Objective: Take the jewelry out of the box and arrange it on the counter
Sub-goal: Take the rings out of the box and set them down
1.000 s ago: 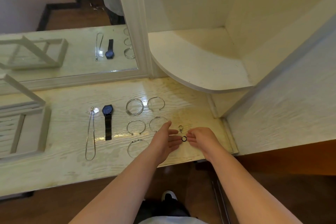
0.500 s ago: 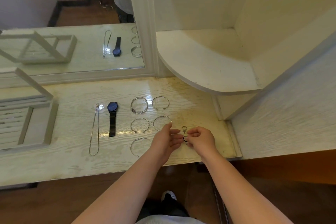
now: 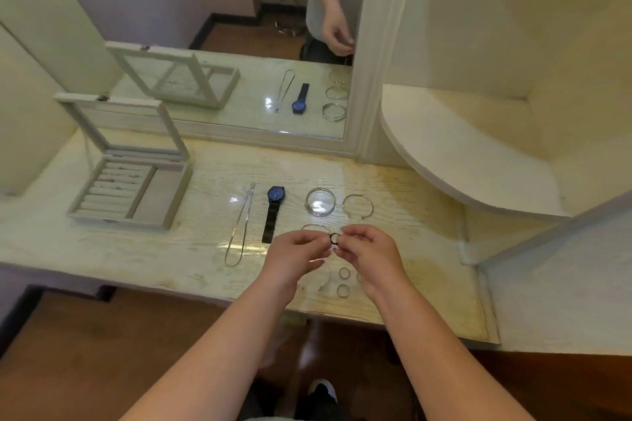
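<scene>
The black ring was up off the bench, held in the air between both hands. The right hand pinched one side of it with thumb and forefinger, and the left hand had its fingers curled in, tips nipping the other side. The two hands were almost knuckle to knuckle over the middle of the laid-out pieces.

On the bench behind the hands lay the rest of the jewelry, in rough rows. There was a long thin necklace stretched front to back, and just right of it a dark watch with a blue face, strap flat. Right again sat a stack of silver bangles, with an open cuff bangle beside it but not touching. Another bangle showed only as an arc above the left hand (the rest was hidden behind the fingers). Below the hands, near the front edge, sat two small rings one in front of the other, close but apart.

Well off to the left stood the jewelry box, its lid propped open. It had ring rolls on the left side and a plain compartment on the right – what was in the rolls was too small to make out. The mirror at the back repeated the box, necklace, watch and bangles
</scene>
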Available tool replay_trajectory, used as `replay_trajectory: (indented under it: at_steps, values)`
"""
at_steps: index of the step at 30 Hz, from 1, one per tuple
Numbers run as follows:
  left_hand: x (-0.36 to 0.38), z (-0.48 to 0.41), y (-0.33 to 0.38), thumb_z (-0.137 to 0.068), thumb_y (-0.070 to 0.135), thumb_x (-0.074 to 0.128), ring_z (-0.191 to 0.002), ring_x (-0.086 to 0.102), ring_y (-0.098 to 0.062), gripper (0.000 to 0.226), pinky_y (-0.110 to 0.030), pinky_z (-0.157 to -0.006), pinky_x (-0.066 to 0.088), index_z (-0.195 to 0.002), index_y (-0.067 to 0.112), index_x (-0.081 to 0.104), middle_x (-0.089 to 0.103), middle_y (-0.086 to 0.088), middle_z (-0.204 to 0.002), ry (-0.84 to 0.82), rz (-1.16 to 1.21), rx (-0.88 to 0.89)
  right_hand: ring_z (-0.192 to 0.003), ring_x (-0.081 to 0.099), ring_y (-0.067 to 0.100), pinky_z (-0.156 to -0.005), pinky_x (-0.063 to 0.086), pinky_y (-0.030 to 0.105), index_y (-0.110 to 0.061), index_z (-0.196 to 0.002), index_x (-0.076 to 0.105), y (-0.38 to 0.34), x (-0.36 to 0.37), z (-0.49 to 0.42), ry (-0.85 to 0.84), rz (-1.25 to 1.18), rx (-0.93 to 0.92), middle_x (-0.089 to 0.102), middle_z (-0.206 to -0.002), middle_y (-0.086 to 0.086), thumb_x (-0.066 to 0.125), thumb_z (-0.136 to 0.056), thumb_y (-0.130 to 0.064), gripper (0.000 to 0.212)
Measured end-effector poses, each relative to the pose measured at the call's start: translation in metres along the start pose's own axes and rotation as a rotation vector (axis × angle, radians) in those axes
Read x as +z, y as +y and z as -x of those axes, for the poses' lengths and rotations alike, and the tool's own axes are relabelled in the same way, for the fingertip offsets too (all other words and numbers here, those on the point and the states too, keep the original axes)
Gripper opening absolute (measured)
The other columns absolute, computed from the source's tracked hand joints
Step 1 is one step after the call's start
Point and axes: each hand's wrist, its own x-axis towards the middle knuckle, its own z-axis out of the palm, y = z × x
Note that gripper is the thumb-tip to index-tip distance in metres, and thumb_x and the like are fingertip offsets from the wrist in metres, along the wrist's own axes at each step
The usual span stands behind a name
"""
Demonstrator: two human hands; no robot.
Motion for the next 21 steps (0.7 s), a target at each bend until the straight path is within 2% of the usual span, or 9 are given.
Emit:
replay_trajectory:
  at_steps: [9,16,21]
  values:
    - [-0.078,0.004,0.01,-0.081,0.004,0.071,-0.07,0.068,-0.013,0.006,-0.023,-0.062,0.054,-0.081,0.009,0.075,0.072,-0.008,-0.076,0.118,0.049,0.088,-0.07,0.066,0.019,-0.064,0.056,0.023,-0.003,-0.084,0.064,0.019,0.08,0.011,-0.141,0.069,0.013,0.063,-0.076,0.01,0.066,-0.08,0.011,0.014]
    - [-0.157,-0.014,0.025,-0.084,0.001,0.066,-0.063,0.067,-0.009,0.007,-0.02,-0.055,0.052,-0.084,0.002,0.072,0.069,-0.009,-0.072,0.138,0.096,0.091,-0.07,0.063,0.023,-0.068,0.056,0.029,0.0,-0.084,0.065,0.041,0.164,0.013,-0.136,0.092,0.053,0.064,-0.075,0.012,0.067,-0.079,0.009,0.01]
    - [-0.229,-0.037,0.047,-0.083,0.003,0.067,-0.064,0.067,-0.011,0.011,-0.019,-0.055,0.051,-0.076,0.01,0.072,0.069,-0.004,-0.07,0.122,0.1,0.092,-0.069,0.063,0.021,-0.072,0.057,0.031,-0.001,-0.082,0.068,0.054,0.237,0.007,-0.13,0.136,0.049,0.064,-0.074,0.012,0.067,-0.081,0.006,0.007]
